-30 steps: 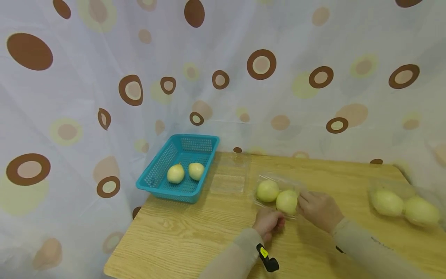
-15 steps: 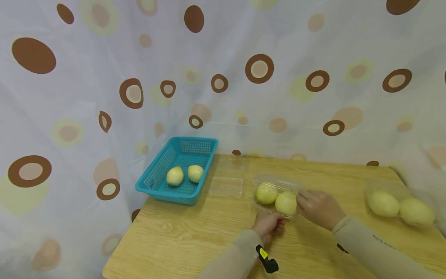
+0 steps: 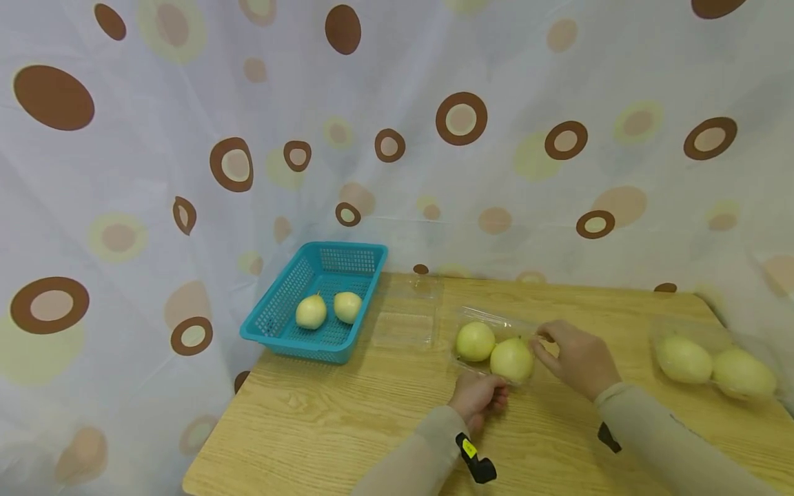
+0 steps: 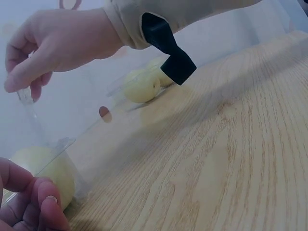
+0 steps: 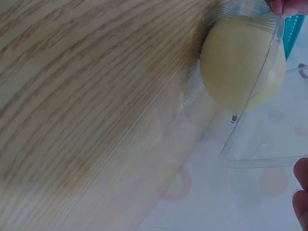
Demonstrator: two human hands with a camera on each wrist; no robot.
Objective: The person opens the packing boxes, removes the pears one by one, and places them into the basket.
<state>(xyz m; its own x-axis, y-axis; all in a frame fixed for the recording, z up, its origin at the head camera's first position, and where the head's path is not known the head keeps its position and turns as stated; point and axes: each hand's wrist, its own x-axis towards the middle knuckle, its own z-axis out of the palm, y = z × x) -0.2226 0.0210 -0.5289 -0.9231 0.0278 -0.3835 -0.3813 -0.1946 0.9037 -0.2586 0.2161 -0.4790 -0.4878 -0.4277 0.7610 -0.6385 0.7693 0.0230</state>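
Observation:
Two pale yellow pears [image 3: 512, 360] lie side by side in a clear plastic clamshell box [image 3: 462, 366] at the middle of the table. My left hand [image 3: 476, 397] pinches the near rim of this box, its fingers curled, as the left wrist view shows close up. My right hand [image 3: 579, 357] is at the box's right end, raised above the rim. Between its thumb and fingertips, in the left wrist view, it pinches the corner of the clear lid [image 4: 25, 96]. The lid stands tilted up from the base; its edge shows beside a pear [image 5: 236, 62] in the right wrist view.
A blue plastic basket [image 3: 251, 329] with two pears [image 3: 311, 312] stands at the left back. Beside it lies a clear, open clamshell box [image 3: 404, 328]. Another clear box with two pears [image 3: 684, 359] sits at the right. A dotted curtain [image 3: 509, 165] hangs behind the wooden table [image 3: 322, 420].
My right hand has shifted slightly up and right, raising the lid from its lower position over the pears. My left hand has stayed at the near rim.

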